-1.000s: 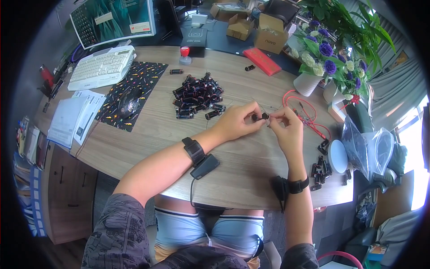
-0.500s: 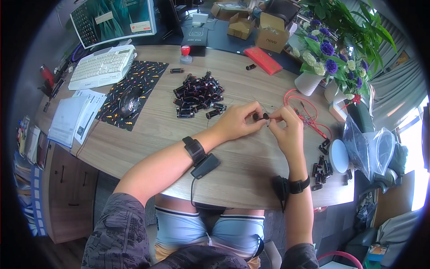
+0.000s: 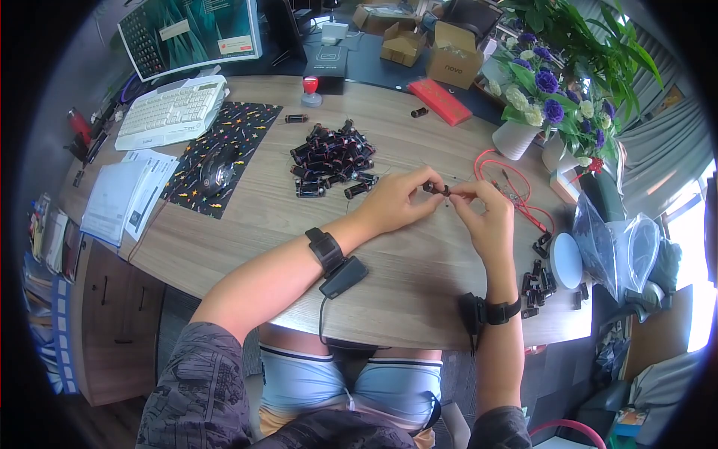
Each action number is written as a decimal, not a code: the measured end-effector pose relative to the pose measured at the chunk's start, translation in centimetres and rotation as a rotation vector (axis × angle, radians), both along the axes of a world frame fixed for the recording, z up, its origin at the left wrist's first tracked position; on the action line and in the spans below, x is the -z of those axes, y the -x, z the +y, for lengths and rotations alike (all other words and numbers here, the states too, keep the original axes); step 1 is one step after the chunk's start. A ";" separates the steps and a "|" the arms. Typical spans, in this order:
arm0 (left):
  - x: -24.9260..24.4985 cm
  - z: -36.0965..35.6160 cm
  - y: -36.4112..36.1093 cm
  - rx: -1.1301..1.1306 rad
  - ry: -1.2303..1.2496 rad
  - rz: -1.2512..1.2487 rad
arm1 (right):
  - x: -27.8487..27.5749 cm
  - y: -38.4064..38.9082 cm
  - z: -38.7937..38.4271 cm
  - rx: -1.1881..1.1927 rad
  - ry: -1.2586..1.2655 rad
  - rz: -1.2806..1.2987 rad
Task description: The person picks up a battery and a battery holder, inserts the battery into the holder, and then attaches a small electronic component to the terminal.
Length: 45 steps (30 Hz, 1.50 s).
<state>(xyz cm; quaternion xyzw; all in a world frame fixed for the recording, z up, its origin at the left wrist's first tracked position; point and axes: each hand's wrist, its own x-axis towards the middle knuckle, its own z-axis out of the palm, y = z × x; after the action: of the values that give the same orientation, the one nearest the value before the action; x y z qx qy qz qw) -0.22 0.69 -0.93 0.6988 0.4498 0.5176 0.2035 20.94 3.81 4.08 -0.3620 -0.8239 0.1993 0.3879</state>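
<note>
Over the wooden desk, my left hand (image 3: 400, 198) pinches a small black cylindrical part (image 3: 429, 186) between thumb and fingers. My right hand (image 3: 485, 209) meets it from the right, its thumb and forefinger closed at a small dark piece (image 3: 446, 191) by the part's end. Whether the two pieces are joined is too small to tell. Left of my hands lies a heap of black cylindrical parts (image 3: 333, 156). More such parts (image 3: 537, 284) lie near the right edge of the desk, beside a light blue round lid (image 3: 565, 260).
A red cable (image 3: 528, 187) curls right of my hands. Behind are a red packet (image 3: 440, 101), a red-topped stamp (image 3: 311, 91) and white vases (image 3: 516, 139) with flowers. At left are a keyboard (image 3: 173, 111), a mouse (image 3: 217, 170), papers (image 3: 112, 196) and a monitor (image 3: 191, 36).
The black part in my left hand has turned and now points toward my right fingertips. My right hand has shifted slightly to the right.
</note>
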 end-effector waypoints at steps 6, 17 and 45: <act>0.3 0.4 0.1 0.030 -0.017 0.038 | -0.2 -0.2 0.1 0.031 0.196 0.074; 0.6 0.6 0.5 0.132 -0.048 -0.001 | 0.1 -0.7 0.5 -0.057 0.384 0.096; 1.9 2.0 0.6 0.216 0.037 -0.094 | 1.1 0.0 0.7 -0.069 0.094 0.016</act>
<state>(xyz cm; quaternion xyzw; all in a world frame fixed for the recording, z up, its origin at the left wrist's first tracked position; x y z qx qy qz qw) -0.80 2.67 -2.82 0.7141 0.3715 0.5166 0.2918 20.95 4.51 2.96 -0.3498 -0.8224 0.2540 0.3699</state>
